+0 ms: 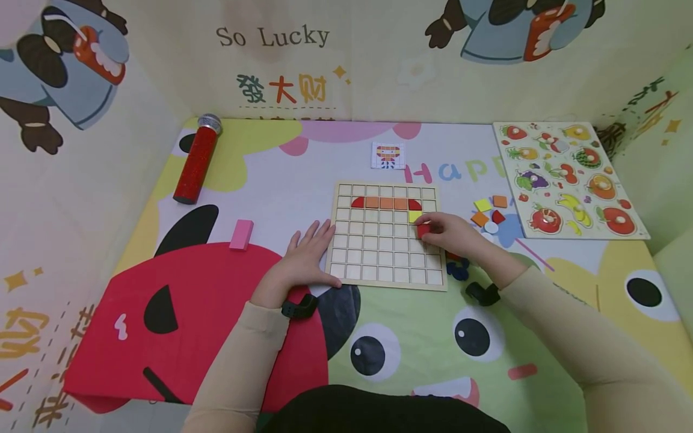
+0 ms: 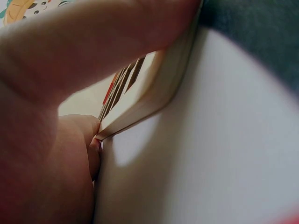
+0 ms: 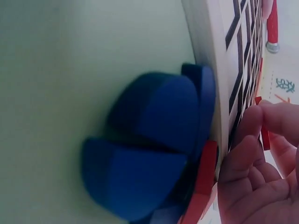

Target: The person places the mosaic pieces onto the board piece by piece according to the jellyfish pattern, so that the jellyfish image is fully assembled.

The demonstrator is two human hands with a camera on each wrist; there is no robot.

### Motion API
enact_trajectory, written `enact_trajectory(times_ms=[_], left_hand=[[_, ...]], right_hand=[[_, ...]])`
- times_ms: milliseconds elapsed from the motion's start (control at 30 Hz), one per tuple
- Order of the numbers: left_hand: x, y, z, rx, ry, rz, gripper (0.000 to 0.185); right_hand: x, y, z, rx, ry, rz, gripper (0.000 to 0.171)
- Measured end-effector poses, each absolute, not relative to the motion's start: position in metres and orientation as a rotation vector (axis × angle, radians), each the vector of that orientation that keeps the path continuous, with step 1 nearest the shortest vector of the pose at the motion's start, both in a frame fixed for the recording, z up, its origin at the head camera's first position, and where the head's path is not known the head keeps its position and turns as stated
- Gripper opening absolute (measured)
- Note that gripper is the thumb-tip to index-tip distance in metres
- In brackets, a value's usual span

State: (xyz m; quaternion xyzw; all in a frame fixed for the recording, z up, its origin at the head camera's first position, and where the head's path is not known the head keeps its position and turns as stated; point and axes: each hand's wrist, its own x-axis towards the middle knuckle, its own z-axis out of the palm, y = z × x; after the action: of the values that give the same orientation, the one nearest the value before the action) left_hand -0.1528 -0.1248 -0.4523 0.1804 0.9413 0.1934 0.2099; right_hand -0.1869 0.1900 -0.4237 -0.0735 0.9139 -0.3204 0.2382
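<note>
A wooden grid board [image 1: 368, 240] lies in the middle of the table. Across its second row run a red quarter-round piece, several orange squares [image 1: 387, 203] and another red quarter-round [image 1: 414, 205], with a yellow square [image 1: 414, 216] below the right end. My right hand [image 1: 457, 233] pinches a small red piece [image 1: 423, 230] between thumb and fingers, low over the right columns; the fingers cover part of it. My left hand [image 1: 303, 261] rests against the board's left edge, fingers spread and thumb at the lower corner. In the left wrist view, the thumb [image 2: 103, 46] crosses the board's edge.
Blue quarter-round pieces [image 3: 168, 107] and a red piece [image 3: 201, 186] lie by the board's right edge. Loose yellow, orange, red and white pieces [image 1: 482, 205] sit near a fruit puzzle board [image 1: 582, 210]. A pattern card [image 1: 387, 156], red microphone [image 1: 196, 165] and pink block [image 1: 241, 234] lie around.
</note>
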Motion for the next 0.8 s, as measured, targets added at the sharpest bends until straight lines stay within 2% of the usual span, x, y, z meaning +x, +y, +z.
enact_trajectory(times_ms=[800], left_hand=[[-0.1515, -0.1251, -0.4504, 0.514, 2.611, 0.559, 0.117]], right_hand=[[-0.1870, 0.1827, -0.4227, -0.195, 2.561, -0.733, 0.033]])
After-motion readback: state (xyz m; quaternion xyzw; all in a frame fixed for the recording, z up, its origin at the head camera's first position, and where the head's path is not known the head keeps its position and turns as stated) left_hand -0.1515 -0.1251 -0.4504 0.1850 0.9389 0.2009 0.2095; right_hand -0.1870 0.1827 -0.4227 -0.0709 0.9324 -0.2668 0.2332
